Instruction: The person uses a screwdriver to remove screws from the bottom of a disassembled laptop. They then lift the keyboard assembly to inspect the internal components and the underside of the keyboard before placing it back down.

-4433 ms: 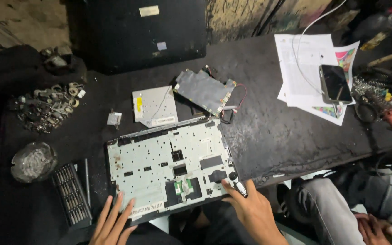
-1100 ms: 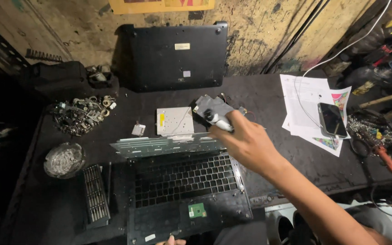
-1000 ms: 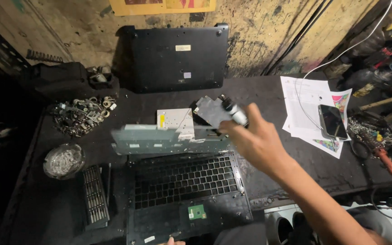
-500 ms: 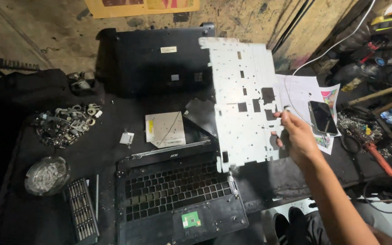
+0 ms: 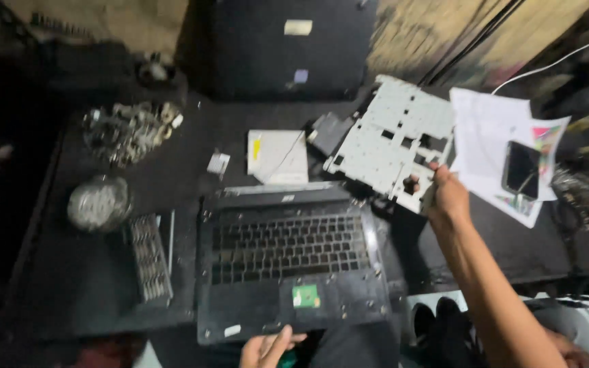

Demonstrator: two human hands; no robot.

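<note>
My right hand [image 5: 444, 194] grips the lower edge of a white perforated metal plate [image 5: 390, 140] and holds it tilted over the dark table, to the right of the laptop. Under the plate's left end a grey part [image 5: 328, 131] peeks out. The opened laptop's keyboard deck [image 5: 288, 255] lies in front of me, keys facing up. My left hand [image 5: 267, 349] rests at the deck's front edge with fingers spread, holding nothing.
A black laptop lid [image 5: 288, 44] leans at the back. A white square drive [image 5: 277, 157], a pile of small metal parts [image 5: 131, 129], a round dish [image 5: 97, 203] and a bit rack [image 5: 148, 255] lie to the left. Papers [image 5: 482, 146] with a phone [image 5: 521, 170] lie on the right.
The white plate was lifted off the laptop, swung upright, and now sinks toward the table on the right in my right hand. The keyboard deck lies exposed.
</note>
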